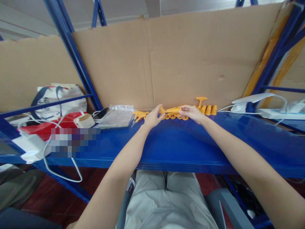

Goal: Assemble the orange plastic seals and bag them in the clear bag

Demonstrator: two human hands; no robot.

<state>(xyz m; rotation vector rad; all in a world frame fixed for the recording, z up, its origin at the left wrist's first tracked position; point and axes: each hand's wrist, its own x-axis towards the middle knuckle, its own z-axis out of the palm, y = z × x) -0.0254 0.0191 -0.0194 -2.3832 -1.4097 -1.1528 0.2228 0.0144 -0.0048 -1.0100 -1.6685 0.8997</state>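
Observation:
Both hands are at the back of the blue shelf, over a row of yellow plastic parts. My left hand has its thumb and fingers around the flared end of a long yellow plastic piece. At the other end of that piece, the fingers of my right hand pinch it. Just in front lie several yellow round cup-like parts with open ends showing. A yellow T-shaped part stands behind my right hand, and several yellow thimble-shaped cups stand to its right. Left of my left hand lie yellow branched pieces.
A clear plastic bag and a dark phone lie to the left. Farther left are a white cloth bag, a red item and white chargers with cables. Cardboard walls the back; a power strip is right.

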